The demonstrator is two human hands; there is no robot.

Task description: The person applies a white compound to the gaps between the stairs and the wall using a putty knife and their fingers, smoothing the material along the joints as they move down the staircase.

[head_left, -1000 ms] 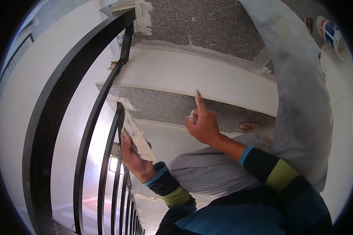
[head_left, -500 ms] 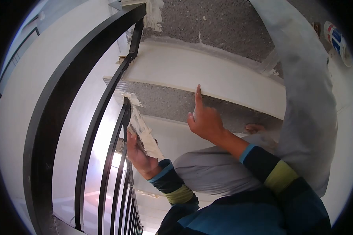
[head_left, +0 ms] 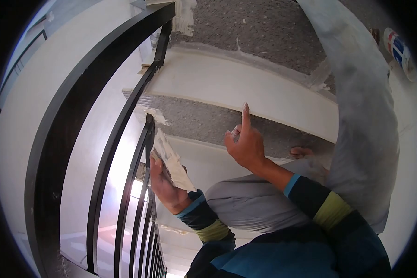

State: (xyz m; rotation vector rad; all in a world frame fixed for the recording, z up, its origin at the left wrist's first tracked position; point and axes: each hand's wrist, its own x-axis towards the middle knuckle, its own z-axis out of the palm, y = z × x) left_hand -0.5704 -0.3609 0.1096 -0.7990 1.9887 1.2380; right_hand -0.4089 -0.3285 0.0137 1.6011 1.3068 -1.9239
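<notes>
My left hand is closed around the edge of a flat, narrow board smeared with white putty, close beside the black stair railing. My right hand hovers over the steps with its index finger stretched out and the other fingers partly curled. White paste coats its fingertips, and I see no tool in it. Beyond the index fingertip is the white riser of a stair, with a grey speckled tread below it.
Black metal railing bars and a thick handrail run down the left. A bare foot rests on the tread beside grey trousers. At the upper right lies a white, red and blue tub.
My right hand has shifted slightly right, and more white paste shows on its fingers. The board in my left hand has tilted, showing more of its putty-covered face.
</notes>
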